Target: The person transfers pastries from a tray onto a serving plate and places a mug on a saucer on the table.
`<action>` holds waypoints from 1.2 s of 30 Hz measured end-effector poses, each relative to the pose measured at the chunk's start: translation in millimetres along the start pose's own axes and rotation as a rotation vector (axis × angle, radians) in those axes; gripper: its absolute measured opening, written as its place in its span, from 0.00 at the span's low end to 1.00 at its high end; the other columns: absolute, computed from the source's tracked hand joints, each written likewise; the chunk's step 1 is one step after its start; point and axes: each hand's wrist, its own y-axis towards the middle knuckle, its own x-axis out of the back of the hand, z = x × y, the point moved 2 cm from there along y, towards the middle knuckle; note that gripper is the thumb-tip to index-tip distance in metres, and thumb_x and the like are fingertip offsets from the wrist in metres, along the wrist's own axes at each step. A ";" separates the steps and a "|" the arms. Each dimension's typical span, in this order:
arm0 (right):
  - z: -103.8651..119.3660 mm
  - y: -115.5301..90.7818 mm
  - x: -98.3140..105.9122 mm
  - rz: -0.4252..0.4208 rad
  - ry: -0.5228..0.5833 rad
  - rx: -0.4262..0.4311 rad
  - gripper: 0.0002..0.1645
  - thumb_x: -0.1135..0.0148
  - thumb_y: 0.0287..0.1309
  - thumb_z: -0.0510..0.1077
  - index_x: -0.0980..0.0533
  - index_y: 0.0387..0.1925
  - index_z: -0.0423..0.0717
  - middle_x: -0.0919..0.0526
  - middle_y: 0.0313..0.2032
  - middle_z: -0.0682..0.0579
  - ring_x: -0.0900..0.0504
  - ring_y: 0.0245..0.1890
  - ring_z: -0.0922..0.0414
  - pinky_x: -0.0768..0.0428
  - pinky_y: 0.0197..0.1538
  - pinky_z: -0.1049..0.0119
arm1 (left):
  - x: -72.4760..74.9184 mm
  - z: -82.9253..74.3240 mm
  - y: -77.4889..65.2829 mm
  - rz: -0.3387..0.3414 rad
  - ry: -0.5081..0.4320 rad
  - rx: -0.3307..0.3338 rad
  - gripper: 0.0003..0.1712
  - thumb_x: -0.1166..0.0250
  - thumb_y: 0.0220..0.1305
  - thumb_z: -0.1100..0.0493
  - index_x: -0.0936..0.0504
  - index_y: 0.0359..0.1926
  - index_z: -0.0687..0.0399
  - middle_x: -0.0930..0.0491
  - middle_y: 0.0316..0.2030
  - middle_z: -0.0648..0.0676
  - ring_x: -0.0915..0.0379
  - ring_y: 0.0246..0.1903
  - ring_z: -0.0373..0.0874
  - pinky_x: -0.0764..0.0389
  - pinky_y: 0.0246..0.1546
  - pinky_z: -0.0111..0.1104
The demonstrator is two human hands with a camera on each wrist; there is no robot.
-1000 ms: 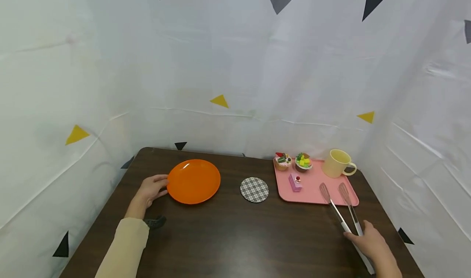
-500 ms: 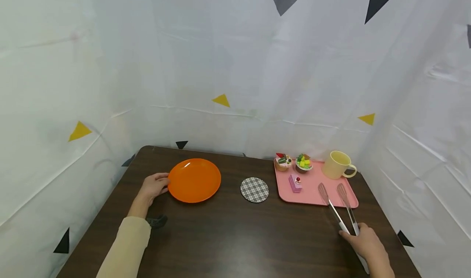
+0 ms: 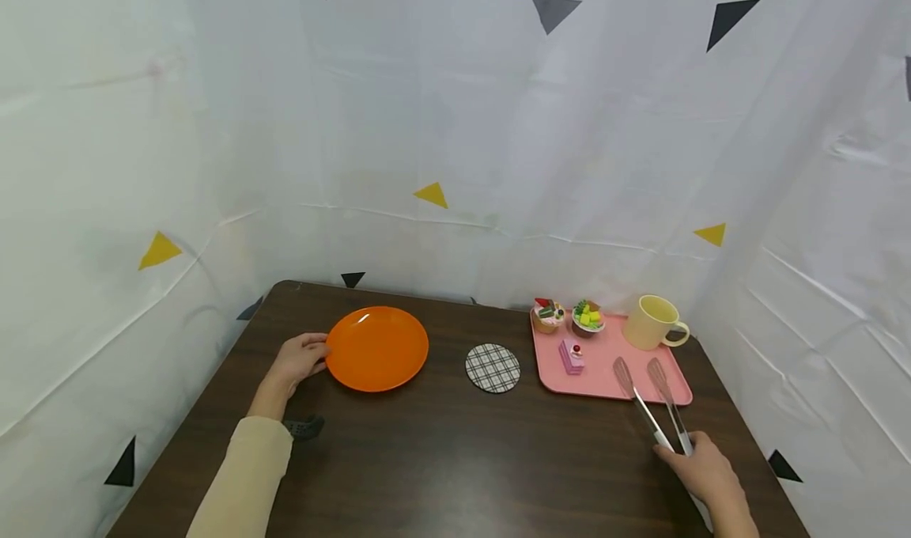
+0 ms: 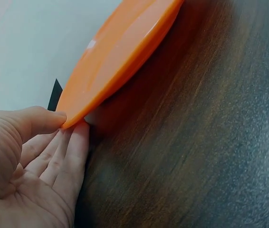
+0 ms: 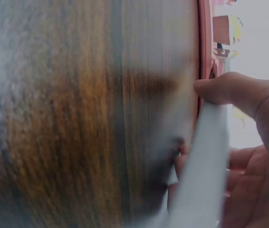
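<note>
My left hand point(image 3: 295, 364) pinches the left rim of an orange plate point(image 3: 377, 350). In the left wrist view the thumb lies on top of the rim and the fingers sit beneath it; the plate point(image 4: 118, 61) looks tilted there. At the right, my right hand point(image 3: 704, 471) grips silver tongs point(image 3: 650, 419) with whisk-shaped ends, spread apart over the near right part of a pink tray point(image 3: 601, 372). The right wrist view shows the thumb along one arm of the tongs point(image 5: 203, 156) and fingers behind it. Nothing is between the tong ends.
On the tray are two toy cupcakes, one red-topped point(image 3: 546, 316) and one yellow-topped point(image 3: 587, 318), a purple cake slice point(image 3: 572, 358) and a yellow mug point(image 3: 649, 323). A checked round coaster point(image 3: 493, 368) lies between plate and tray. White curtains point(image 3: 484, 126) surround the dark table point(image 3: 455, 459).
My right hand and the tongs have shifted slightly left and away from me, the tong ends staying over the tray. My left hand keeps its pinch on the plate's rim.
</note>
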 end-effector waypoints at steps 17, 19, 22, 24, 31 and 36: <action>6.8 -0.9 -7.1 -0.020 0.176 0.039 0.54 0.34 0.70 0.63 0.38 0.67 0.16 0.20 0.50 0.21 0.11 0.32 0.51 0.16 0.34 0.56 | -0.2 6.1 7.4 -0.010 0.017 0.000 0.31 0.42 0.84 0.54 0.35 0.80 0.61 0.29 0.75 0.68 0.25 0.70 0.60 0.12 0.58 0.36; 10.4 -1.7 -6.2 -0.026 0.182 0.056 0.54 0.34 0.70 0.64 0.37 0.68 0.18 0.19 0.50 0.23 0.11 0.32 0.52 0.17 0.34 0.58 | -0.5 7.0 6.9 -0.015 0.014 -0.001 0.30 0.43 0.84 0.54 0.34 0.79 0.60 0.29 0.75 0.68 0.24 0.70 0.59 0.12 0.57 0.36; 16.1 -2.2 -3.8 -0.032 0.192 0.085 0.53 0.33 0.70 0.64 0.36 0.69 0.21 0.17 0.49 0.26 0.12 0.32 0.53 0.19 0.34 0.60 | -1.2 6.2 4.3 -0.020 0.008 -0.004 0.30 0.43 0.84 0.54 0.34 0.79 0.59 0.28 0.74 0.67 0.24 0.69 0.59 0.13 0.58 0.36; 22.2 -3.3 -1.6 -0.035 0.196 0.097 0.52 0.32 0.69 0.64 0.35 0.70 0.23 0.16 0.48 0.29 0.13 0.33 0.54 0.20 0.34 0.61 | -1.0 5.1 2.1 -0.020 0.006 -0.011 0.30 0.43 0.84 0.54 0.34 0.79 0.60 0.28 0.74 0.68 0.24 0.69 0.59 0.13 0.59 0.38; 46.1 -9.1 4.5 -0.014 0.177 0.109 0.53 0.32 0.68 0.67 0.32 0.70 0.27 0.17 0.52 0.30 0.16 0.42 0.48 0.21 0.38 0.60 | -0.4 3.4 -2.1 -0.015 0.013 -0.044 0.31 0.43 0.84 0.54 0.34 0.79 0.61 0.28 0.74 0.68 0.25 0.69 0.60 0.12 0.58 0.37; 58.3 -11.0 1.7 0.013 0.171 0.122 0.52 0.32 0.68 0.69 0.31 0.71 0.29 0.17 0.53 0.34 0.21 0.46 0.47 0.24 0.40 0.60 | -0.2 4.4 -2.7 -0.020 0.005 -0.048 0.30 0.43 0.84 0.54 0.34 0.79 0.61 0.28 0.74 0.68 0.25 0.70 0.60 0.12 0.56 0.35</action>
